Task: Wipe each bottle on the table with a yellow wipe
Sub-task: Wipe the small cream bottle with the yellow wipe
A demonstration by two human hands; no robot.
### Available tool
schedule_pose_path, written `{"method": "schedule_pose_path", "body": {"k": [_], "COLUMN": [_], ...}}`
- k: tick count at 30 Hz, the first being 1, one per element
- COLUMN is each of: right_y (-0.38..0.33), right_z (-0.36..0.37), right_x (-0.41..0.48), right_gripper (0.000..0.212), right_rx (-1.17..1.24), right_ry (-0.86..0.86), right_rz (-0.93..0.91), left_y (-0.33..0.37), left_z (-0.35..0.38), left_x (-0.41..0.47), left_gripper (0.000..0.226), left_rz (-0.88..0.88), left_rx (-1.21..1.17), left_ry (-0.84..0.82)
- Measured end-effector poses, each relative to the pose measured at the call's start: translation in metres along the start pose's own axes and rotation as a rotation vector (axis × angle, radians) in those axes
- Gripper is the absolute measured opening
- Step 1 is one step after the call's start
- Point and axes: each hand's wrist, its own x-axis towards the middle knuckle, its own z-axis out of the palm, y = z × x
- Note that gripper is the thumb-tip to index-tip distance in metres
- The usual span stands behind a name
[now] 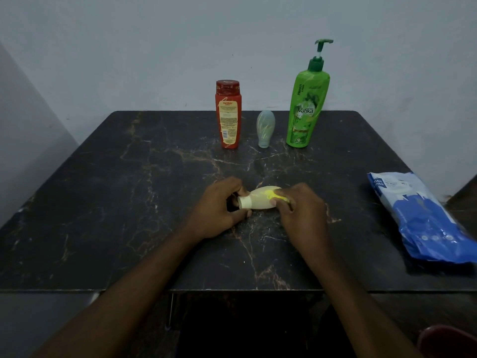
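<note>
A small cream bottle (259,201) is lying on its side, near the front middle of the dark marbled counter (103,202), and it is being held between both hands. The left hand (216,210) is gripping the white cap end, with its fingers curled round the neck. The right hand (302,210) is pinching a bunched yellow wipe (278,195) and pressing it against the bottle's body.

Well apart from the hands, three more bottles are standing in a row toward the counter's far edge: a red shampoo bottle (228,117), a small pale green bottle (265,127) resting on its cap, and a tall green Vatika pump bottle (305,107). A blue pack of wipes (423,223) is lying at the right edge.

Judging by this, the wiping of the cream bottle is under way. Nothing is showing whether the three at the back are already wiped, so as many as three may be waiting.
</note>
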Motion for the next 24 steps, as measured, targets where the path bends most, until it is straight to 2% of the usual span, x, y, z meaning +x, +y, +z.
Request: {"method": "schedule_pose_path", "body": {"k": [5, 7, 11, 13, 17, 21, 24], "right_y": [-0.01, -0.01, 0.002, 0.006, -0.006, -0.019, -0.02], "right_z": [0.003, 0.003, -0.004, -0.006, 0.001, 0.005, 0.007], "right_x": [-0.009, -0.01, 0.001, 0.004, -0.003, -0.01, -0.01], "right_gripper": [0.02, 0.02, 0.017, 0.019, 0.024, 0.02, 0.02], "right_rx": [0.089, 0.07, 0.037, 0.041, 0.037, 0.063, 0.041], "right_ry": [-0.166, -0.136, 0.035, 0.058, -0.024, -0.096, -0.074], "right_rz": [-0.239, -0.217, -0.014, 0.033, -0.051, -0.215, -0.205], "left_y": [0.0, 0.0, 0.0, 0.001, 0.002, 0.002, 0.002], "left_z": [0.0, 0.0, -0.001, -0.001, 0.0, 0.0, 0.0], "left_x": [0.0, -0.001, 0.0, 0.0, 0.0, 0.0, 0.001], "left_gripper": [0.033, 0.033, 0.033, 0.033, 0.032, 0.032, 0.032], "left_rz": [-0.006, 0.0, 0.005, 0.005, 0.015, 0.021, 0.022], "left_rx": [-0.006, -0.006, 0.004, 0.01, 0.014, 0.015, 0.024], "left_ry": [-0.006, -0.003, -0.008, -0.008, -0.008, -0.021, -0.022]}}
